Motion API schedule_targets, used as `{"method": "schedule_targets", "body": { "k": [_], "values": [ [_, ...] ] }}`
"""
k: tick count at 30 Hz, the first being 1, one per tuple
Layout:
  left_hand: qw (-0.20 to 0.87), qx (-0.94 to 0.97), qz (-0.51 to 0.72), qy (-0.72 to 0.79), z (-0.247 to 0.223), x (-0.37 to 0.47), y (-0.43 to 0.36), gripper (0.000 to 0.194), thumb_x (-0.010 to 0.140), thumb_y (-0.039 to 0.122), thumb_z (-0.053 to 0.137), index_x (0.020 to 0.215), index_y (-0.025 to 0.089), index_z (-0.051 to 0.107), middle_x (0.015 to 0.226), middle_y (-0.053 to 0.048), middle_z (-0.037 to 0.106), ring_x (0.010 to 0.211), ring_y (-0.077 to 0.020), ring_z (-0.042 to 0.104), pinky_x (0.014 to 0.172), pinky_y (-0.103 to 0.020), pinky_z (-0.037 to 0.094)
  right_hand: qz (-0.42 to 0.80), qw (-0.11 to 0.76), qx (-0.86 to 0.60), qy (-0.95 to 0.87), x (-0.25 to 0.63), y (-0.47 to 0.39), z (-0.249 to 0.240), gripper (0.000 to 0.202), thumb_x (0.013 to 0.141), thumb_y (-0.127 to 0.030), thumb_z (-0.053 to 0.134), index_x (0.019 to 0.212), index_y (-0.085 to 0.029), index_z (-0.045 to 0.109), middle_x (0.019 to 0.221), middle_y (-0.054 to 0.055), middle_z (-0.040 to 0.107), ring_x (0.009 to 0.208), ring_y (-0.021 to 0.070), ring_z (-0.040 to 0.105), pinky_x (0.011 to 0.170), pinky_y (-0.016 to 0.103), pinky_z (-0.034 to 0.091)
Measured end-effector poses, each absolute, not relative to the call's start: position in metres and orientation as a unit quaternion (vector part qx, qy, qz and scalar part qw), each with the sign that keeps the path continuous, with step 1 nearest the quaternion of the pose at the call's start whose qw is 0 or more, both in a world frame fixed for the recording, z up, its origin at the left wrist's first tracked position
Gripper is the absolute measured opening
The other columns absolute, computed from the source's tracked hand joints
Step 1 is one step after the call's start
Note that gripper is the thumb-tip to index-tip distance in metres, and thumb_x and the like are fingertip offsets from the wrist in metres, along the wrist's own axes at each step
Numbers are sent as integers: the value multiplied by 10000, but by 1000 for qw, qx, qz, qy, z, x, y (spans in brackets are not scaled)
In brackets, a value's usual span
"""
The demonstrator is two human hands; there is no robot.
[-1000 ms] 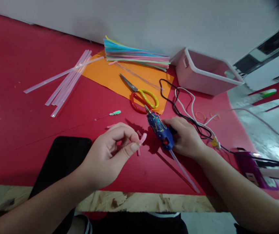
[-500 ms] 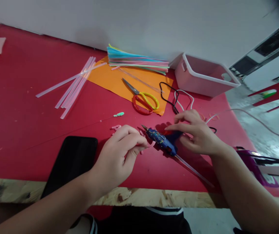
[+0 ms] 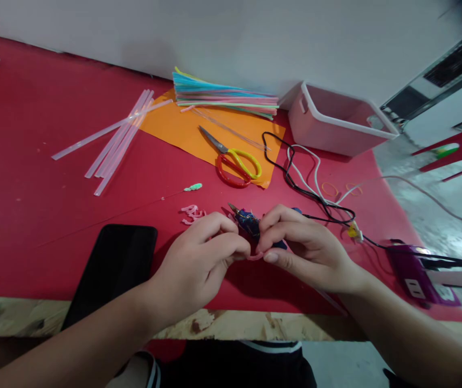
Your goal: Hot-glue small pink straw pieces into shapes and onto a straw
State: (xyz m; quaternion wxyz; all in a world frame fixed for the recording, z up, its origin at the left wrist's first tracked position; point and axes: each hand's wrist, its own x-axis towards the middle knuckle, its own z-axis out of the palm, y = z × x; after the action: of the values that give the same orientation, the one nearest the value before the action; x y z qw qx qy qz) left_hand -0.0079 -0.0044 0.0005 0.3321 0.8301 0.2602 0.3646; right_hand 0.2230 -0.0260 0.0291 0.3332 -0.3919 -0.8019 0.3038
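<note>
A short pink fuzzy piece [image 3: 255, 257] spans the gap between my two hands. My left hand [image 3: 204, 258] pinches its left end. The fingertips of my right hand [image 3: 305, 248] close on its right end. Behind them a dark blue glue gun [image 3: 248, 222] lies on the red table, its nozzle pointing up and left and its handle mostly hidden by my right hand. Several small pink pieces [image 3: 192, 213] lie just beyond my left hand. A green fuzzy piece on a thin wire [image 3: 193, 187] rests farther back.
Red-and-yellow scissors [image 3: 234, 161] lie on an orange sheet [image 3: 190, 140], below a bundle of coloured pipe cleaners [image 3: 226, 97]. Clear glue sticks [image 3: 121, 137] and a black phone [image 3: 113, 269] are at left. At right are a pink bin [image 3: 336, 126], cables and a purple power strip [image 3: 420, 275].
My right hand has moved left and toward me, off the glue gun, and now grips the pink piece. My left hand still holds it. The cables at right are more exposed.
</note>
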Motion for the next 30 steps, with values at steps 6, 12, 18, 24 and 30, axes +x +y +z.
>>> {"method": "schedule_targets", "body": {
  "k": [6,12,18,24,30],
  "values": [
    [344,838,353,233,1,-7,-4,261,920,5,504,884,204,669,889,-15,593,802,-126,574,728,-229,467,333,321,-364,-809,223,-26,33,72,922,-221,674,888,-171,713,892,41,611,792,113,617,771,258,549],
    [353,834,374,199,3,-7,-5,281,897,-33,507,888,203,658,907,-13,568,800,-110,568,725,-200,480,406,312,-340,-789,222,-29,37,35,913,-158,675,889,-154,699,884,30,611,806,104,609,795,252,528],
    [363,836,376,164,0,-8,-7,318,868,-71,521,949,207,652,981,-16,585,893,-107,579,817,-180,496,444,297,-320,-783,220,-30,38,53,922,-161,659,881,-150,691,898,45,620,851,125,620,820,271,529],
    [324,842,397,168,0,-9,-9,308,855,-81,537,930,194,652,993,-16,573,894,-102,570,838,-183,493,445,321,-309,-777,219,-32,37,69,925,-174,658,879,-149,703,878,52,627,841,134,625,800,280,544],
    [307,834,413,197,2,-10,-8,280,850,-81,559,911,175,653,1004,-16,550,894,-98,560,833,-197,475,352,370,-326,-796,221,-31,33,73,911,-187,685,933,-187,754,863,40,658,790,132,644,764,278,553]
  ]
}}
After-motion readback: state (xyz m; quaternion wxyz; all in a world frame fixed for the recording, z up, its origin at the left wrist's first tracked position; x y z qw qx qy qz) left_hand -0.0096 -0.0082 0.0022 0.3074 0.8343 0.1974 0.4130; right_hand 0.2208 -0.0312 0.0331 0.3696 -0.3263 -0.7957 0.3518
